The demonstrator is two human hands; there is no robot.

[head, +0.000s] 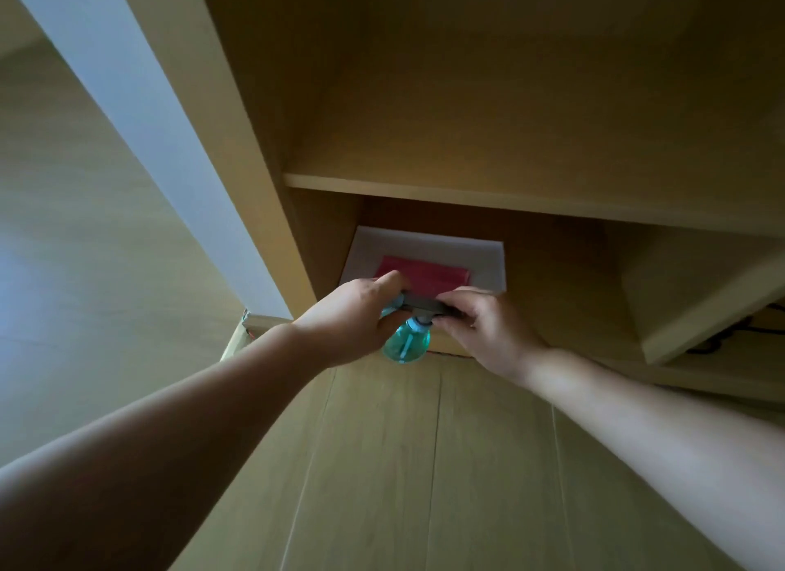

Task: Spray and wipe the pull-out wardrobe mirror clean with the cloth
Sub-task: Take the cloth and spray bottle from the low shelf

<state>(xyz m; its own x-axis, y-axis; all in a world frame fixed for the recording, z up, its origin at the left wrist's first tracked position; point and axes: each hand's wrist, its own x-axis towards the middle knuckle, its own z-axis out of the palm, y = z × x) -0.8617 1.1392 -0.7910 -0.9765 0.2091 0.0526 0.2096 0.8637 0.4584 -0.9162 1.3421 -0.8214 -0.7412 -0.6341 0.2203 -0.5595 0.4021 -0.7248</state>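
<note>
Light-wood wardrobe interior, shelf (pixel 509 198) overhead. Below it a white tray (pixel 488 256) sits at the back with a red cloth (pixel 424 273) folded inside. Your left hand (pixel 357 315) and right hand (pixel 484 328) both grip the grey head of a teal spray bottle (pixel 406 345), just in front of the tray. Mirror not in view.
</note>
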